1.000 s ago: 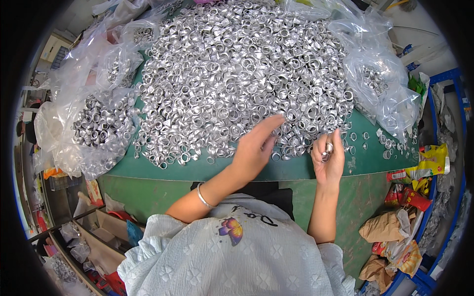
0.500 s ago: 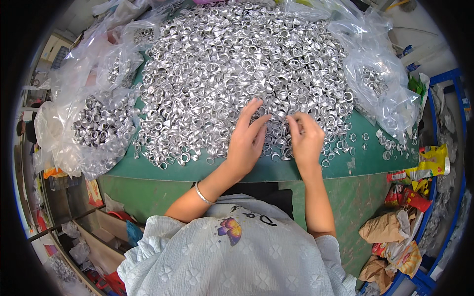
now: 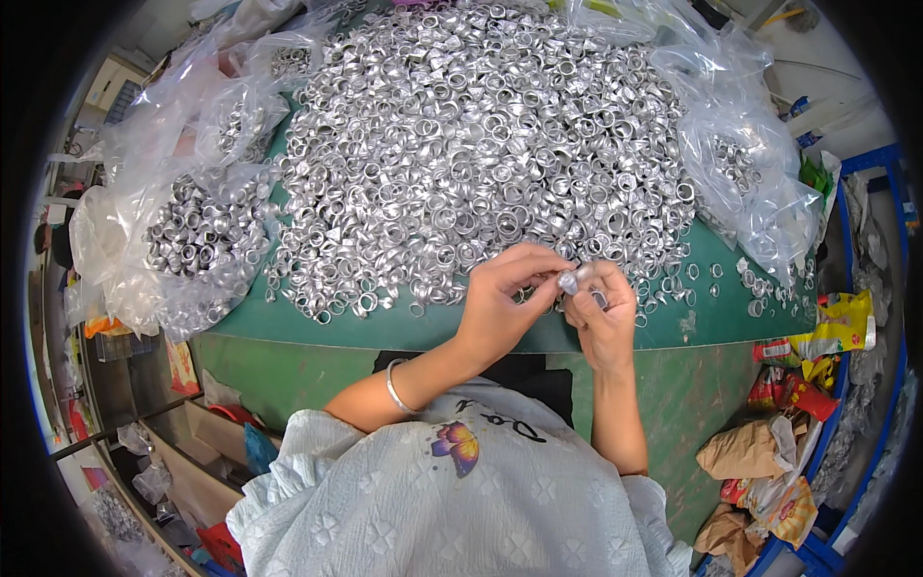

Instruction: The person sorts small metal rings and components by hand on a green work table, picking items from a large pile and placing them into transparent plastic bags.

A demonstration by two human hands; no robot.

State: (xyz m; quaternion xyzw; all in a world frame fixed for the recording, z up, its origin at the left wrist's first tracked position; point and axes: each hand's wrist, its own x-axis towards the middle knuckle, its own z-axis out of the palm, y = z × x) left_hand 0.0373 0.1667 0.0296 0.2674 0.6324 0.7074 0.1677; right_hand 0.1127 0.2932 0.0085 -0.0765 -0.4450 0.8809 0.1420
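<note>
A wide heap of silver-coloured metal rings (image 3: 461,163) covers much of the green tabletop (image 3: 365,330). In front of its near edge my two hands meet. The thumb and fingers of my left hand (image 3: 503,300) pinch toward a small silver ring (image 3: 568,283). My right hand (image 3: 606,317) has its fingers curled round the same spot, closed on the ring from the other side. Another ring shape (image 3: 600,299) shows among the right fingers. Fingers partly cover what is held, so its full shape is hidden.
Clear plastic bags of rings lie at the left (image 3: 197,231) and the right (image 3: 740,173). Loose rings (image 3: 755,308) are scattered near the right table edge. Brown paper bags (image 3: 740,447) and colourful packets (image 3: 836,327) stand beside a blue rack (image 3: 870,157).
Both hands have drawn back from the heap toward the table's near edge and come together. A ring is now held between their fingertips.
</note>
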